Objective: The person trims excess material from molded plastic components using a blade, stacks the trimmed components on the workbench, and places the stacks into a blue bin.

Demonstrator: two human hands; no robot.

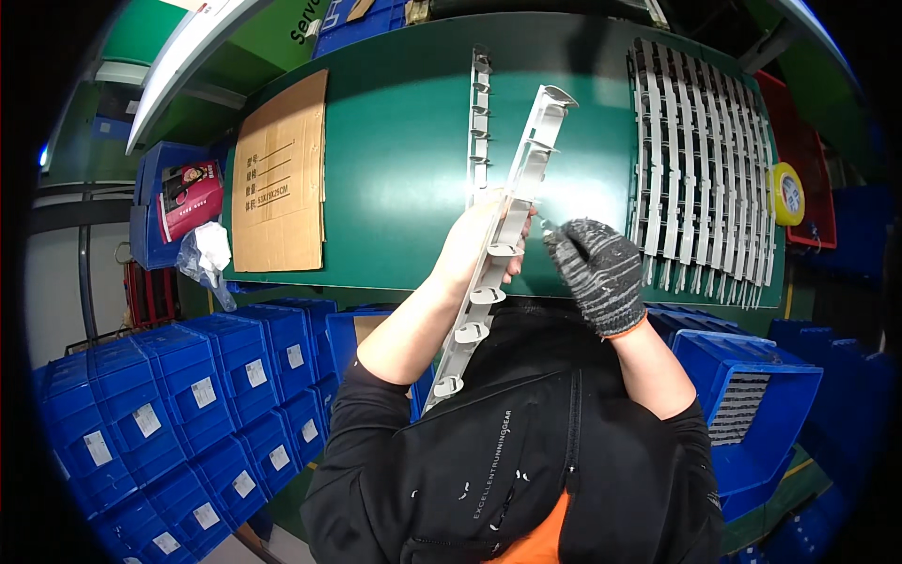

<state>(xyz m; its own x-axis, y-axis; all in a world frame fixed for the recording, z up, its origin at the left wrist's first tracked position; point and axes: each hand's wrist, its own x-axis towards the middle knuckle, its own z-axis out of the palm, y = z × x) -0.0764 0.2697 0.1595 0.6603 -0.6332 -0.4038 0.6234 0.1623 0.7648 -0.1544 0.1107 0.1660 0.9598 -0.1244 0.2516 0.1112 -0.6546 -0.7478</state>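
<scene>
Black jacket [470, 432] fabric occupies the near zone, overlapped by the lower end of the grey strip [490, 274] that we hold at a slant. Our left hand [460, 246], bare, grasps this strip near mid-length; its upper end projects over the green table [395, 141]. Our right hand [594, 273], in a striped knit glove, is curled beside the strip; we cannot tell whether its fingertips pinch anything. Beyond the table's near edge, we find a wide band of surface between the cardboard [279, 179] and the lying strip [480, 117], and a narrower one leading to the strip array [705, 169], whose lower ends nearly meet that edge. Count: one strip held, one lying, roughly ten arrayed (overlap prevents an exact figure), one cardboard piece, one yellow tape roll [787, 194] at the right edge. Outside the table, we note one red bin [816, 174] at right and, at left, many stacked blue crates [178, 338].
</scene>
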